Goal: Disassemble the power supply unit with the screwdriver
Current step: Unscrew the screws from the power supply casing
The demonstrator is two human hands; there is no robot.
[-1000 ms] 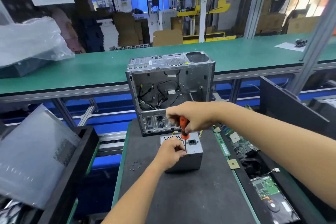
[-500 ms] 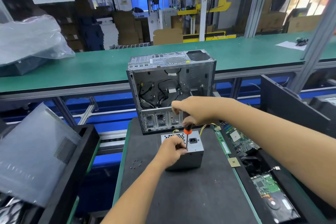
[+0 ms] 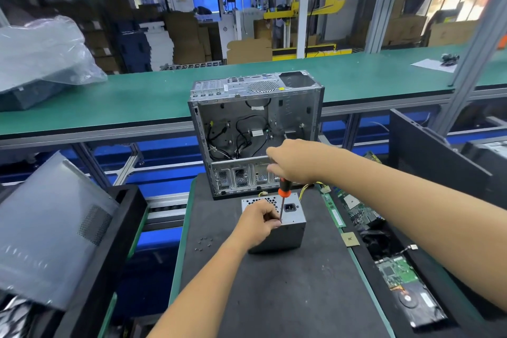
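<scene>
Our right grip [image 3: 295,163] curls round the screwdriver [image 3: 283,195], tip at the PSU [image 3: 285,225] top; left grip [image 3: 259,221] holds its near-left corner. PSU sits mid counter [image 3: 274,296], w/ open PC case [image 3: 258,132] just behind.

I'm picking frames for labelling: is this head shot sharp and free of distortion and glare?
Head view: power supply, screwdriver and both hands are sharp; wide-angle lens bows the green bench and tilts the posts; bright washed-out glare at top right; the bag at the left edge is soft.
</scene>
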